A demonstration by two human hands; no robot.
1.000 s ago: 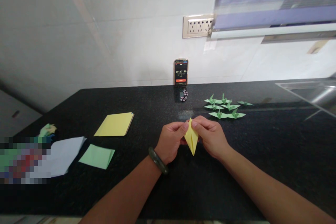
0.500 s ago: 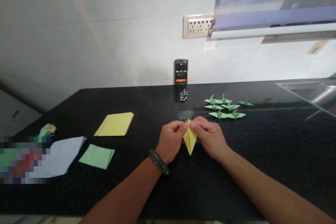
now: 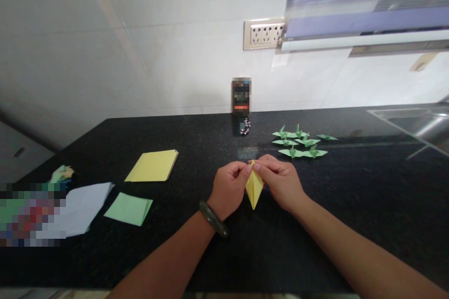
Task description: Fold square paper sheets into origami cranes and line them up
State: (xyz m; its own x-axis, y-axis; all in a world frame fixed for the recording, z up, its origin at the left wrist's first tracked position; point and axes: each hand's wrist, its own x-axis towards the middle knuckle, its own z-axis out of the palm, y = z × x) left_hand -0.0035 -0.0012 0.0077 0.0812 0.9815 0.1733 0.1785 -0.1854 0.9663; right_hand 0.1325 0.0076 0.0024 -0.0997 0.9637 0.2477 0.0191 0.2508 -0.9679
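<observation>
Between my two hands is a yellow folded origami paper (image 3: 254,190), a narrow diamond with a slit down its middle and one point toward me. My left hand (image 3: 229,188) pinches its upper left edge, thumb on top. On the upper right edge, my right hand (image 3: 282,181) pinches it the same way. Both thumbs nearly meet close to the far tip, and the other fingers are mostly hidden behind the paper. Several green paper cranes (image 3: 293,151) stand in rows beyond my right hand. A dark bangle (image 3: 213,218) circles my left wrist.
On the black countertop (image 3: 196,140), left, lie a yellow paper stack (image 3: 152,166), a green sheet (image 3: 129,209) with a fold and white paper (image 3: 89,205). A phone (image 3: 242,97) with a beaded strap (image 3: 246,127) leans on the wall. A sink (image 3: 421,124) is at far right.
Both hands keep their pinch on the yellow paper, which sits a touch lower in view. Otherwise only a slight shift of the whole view shows.
</observation>
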